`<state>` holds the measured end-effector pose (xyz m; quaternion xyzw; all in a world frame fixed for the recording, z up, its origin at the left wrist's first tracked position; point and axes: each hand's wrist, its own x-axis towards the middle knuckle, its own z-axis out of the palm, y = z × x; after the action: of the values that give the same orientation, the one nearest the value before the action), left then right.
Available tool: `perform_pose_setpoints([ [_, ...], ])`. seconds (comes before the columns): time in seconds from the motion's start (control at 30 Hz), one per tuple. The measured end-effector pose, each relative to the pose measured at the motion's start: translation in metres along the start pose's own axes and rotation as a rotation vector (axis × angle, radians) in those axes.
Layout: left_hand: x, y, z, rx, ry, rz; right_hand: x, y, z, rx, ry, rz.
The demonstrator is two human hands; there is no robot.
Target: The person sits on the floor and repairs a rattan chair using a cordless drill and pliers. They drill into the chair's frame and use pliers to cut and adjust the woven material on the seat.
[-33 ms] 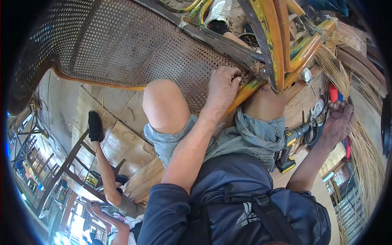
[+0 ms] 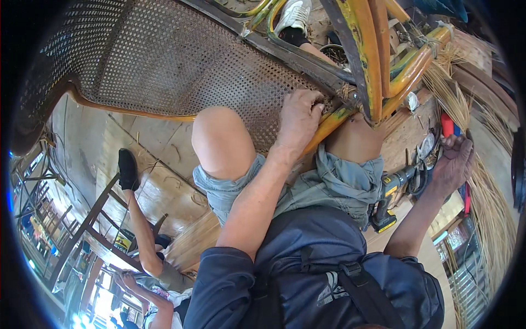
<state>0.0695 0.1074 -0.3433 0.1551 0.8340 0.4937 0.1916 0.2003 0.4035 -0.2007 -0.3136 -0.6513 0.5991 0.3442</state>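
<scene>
A woven cane panel (image 2: 186, 66) in a curved chair frame (image 2: 323, 129) lies across my lap, its mesh brown and worn. At the panel's right end, by the frame's edge, my left hand (image 2: 300, 118) presses down with curled fingers; whatever they grip is hidden. Off to the right, my right hand (image 2: 453, 164) is closed, thumb and fingers together, beside a bundle of pale cane strands (image 2: 490, 203). A thin dark tip shows above its fingers, too small to name. Yellow-brown bent poles (image 2: 372, 60) of the frame rise just beyond my left hand.
A yellow-and-black cordless drill (image 2: 390, 183) lies between my right thigh and forearm, near a red-handled tool (image 2: 447, 125). More strands and planks crowd the right side. Another person's shoe (image 2: 296, 15) stands beyond the frame; a second person's leg (image 2: 143, 236) reaches in at lower left.
</scene>
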Motion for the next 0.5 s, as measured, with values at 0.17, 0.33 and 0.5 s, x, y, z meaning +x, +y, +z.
perform_pose_setpoints([
  [0.17,0.004,0.001,-0.005,0.027,-0.072,0.149,0.000,0.007,0.006,-0.002,-0.012,-0.002],
  [0.33,0.008,0.010,-0.012,0.078,-0.144,0.185,-0.005,0.021,0.005,-0.076,0.084,0.020],
  [0.5,0.021,0.011,-0.005,-0.028,-0.156,0.168,0.000,0.050,-0.009,-0.324,0.119,0.011],
])
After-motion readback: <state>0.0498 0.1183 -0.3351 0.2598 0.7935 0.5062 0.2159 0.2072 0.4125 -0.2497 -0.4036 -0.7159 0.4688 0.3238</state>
